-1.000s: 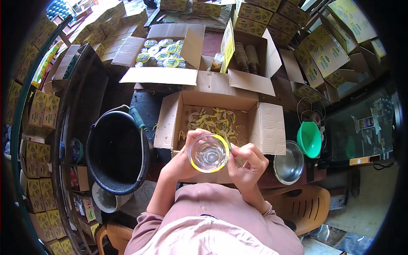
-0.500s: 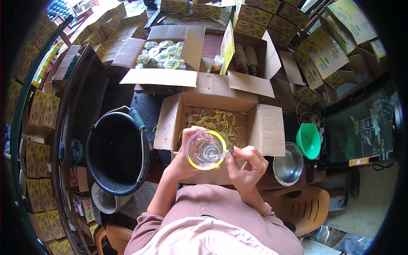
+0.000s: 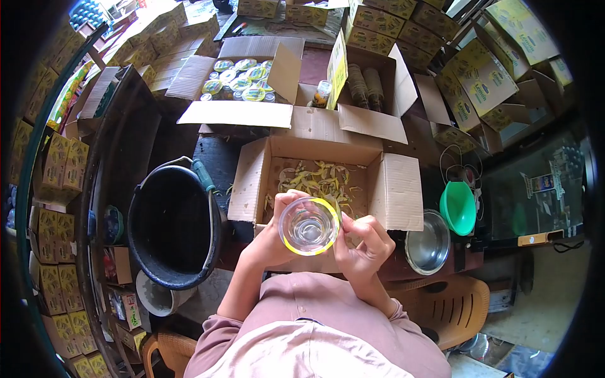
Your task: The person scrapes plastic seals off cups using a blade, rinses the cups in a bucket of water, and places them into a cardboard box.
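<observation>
My left hand (image 3: 270,238) is wrapped round a clear plastic cup (image 3: 309,228), its open mouth turned up toward me. A yellow ring of film runs round much of the cup's rim. At the rim's right side, my right hand (image 3: 362,246) pinches a thin yellowish strip of film (image 3: 340,213), partly hidden by the fingers. Both hands are over the near edge of an open cardboard box (image 3: 396,192). Curled yellow and whitish scraps (image 3: 318,179) lie on that box's floor.
A large black bucket (image 3: 170,227) stands left, a steel bowl (image 3: 428,242) and green basin (image 3: 458,208) right. Behind are a box of lidded cups (image 3: 242,80), a small jar (image 3: 321,94) and a box of stacked cups (image 3: 365,88). A plastic chair (image 3: 450,302) is near right.
The cup has shifted slightly right and down in my left hand. The right hand's fingers have moved a little at the rim, still pinched.
</observation>
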Tool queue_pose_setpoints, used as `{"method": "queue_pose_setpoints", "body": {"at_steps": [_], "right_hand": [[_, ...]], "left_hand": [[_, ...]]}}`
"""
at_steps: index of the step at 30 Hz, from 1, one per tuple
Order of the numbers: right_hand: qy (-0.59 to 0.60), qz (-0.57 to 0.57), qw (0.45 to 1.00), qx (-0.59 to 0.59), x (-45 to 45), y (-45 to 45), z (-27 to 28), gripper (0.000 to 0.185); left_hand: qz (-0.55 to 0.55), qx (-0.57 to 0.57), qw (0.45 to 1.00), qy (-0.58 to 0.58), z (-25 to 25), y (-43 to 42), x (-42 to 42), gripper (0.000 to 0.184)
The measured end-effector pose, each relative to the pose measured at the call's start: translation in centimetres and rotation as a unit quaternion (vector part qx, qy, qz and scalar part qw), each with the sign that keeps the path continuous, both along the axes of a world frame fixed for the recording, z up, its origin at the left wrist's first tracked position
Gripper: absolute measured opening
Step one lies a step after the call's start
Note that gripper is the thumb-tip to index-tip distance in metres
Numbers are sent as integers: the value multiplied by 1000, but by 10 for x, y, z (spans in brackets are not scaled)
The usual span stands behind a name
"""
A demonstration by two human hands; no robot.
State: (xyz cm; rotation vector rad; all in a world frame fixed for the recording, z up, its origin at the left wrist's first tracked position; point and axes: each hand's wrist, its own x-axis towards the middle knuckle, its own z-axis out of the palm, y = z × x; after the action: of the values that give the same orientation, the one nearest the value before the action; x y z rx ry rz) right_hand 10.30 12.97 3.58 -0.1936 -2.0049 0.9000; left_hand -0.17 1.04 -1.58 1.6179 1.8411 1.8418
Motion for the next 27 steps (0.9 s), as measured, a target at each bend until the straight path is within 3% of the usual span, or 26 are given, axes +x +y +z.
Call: {"method": "queue_pose_setpoints", "body": {"at_steps": [7,10,13,16,19,22,27], "right_hand": [[-13,1,999,-35,-6,6,0,22],[-15,-1,999,-48,-3,7,2,19],[-10,15,998,-52,1,2,3,18],[9,15,999,-47,1,-2,-1,18],[9,11,999,-37,0,-4,-1,17],[13,7,1000,-26,0,-5,-3,17],[23,-4,1000,-16,-1,-6,-6,18]], "left_hand": [[-25,-10,998,-63,4,0,2,99],[2,-24,993,-113,14,0,4,82],[7,45,985,-164,-1,3,7,93],[29,-47,997,-57,2,0,0,90],[19,32,986,-160,-4,5,5,83],[31,9,985,-172,-3,4,5,77],[78,-43,991,-99,3,1,5,77]]}}
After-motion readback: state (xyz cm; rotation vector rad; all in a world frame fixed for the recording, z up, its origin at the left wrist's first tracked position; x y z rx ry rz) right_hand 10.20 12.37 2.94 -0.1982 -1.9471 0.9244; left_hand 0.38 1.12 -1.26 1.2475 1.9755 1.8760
